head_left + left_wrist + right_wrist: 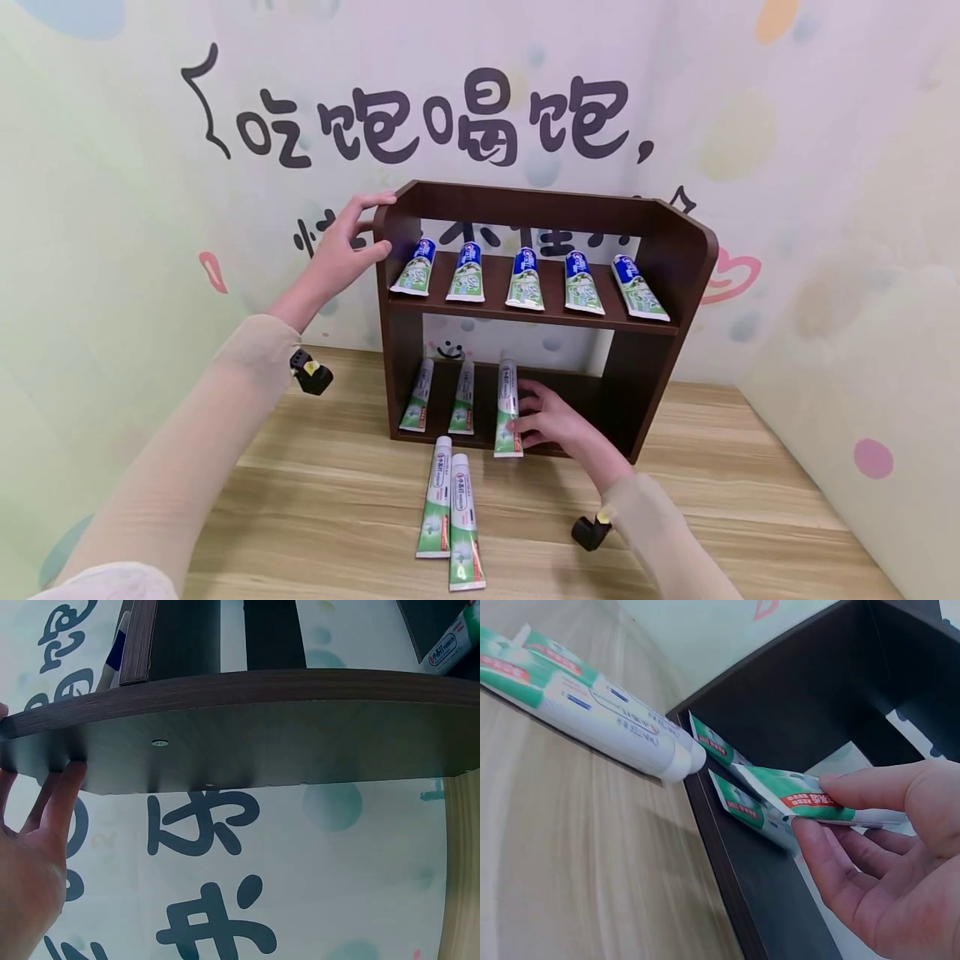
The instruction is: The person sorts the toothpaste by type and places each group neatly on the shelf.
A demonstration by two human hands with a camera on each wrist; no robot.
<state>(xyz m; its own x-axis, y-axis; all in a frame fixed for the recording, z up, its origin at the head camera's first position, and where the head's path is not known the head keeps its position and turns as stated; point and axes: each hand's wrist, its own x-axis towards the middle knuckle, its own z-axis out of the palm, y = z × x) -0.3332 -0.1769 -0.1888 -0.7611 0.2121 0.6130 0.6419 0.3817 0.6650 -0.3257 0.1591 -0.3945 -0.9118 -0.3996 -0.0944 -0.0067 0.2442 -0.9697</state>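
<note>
My left hand [347, 243] holds the upper left edge of a dark brown two-tier shelf [472, 313], its fingers against the outside of the side panel. In the right wrist view, my right hand [885, 862] pinches a green and white toothpaste tube [799, 793] between thumb and fingers. That tube leans at the front of the lower tier, cap end up and inward. To its left on that tier lie two matching tubes, one toothpaste tube [462, 400] nearer and another tube [417, 398] by the side panel.
Several blue and green toothpaste tubes [525, 282] lie in a row on the upper tier. Before the shelf, two more green and white tubes [467, 525] overlap on the wooden table [337, 500]. A printed wall [480, 50] stands close behind.
</note>
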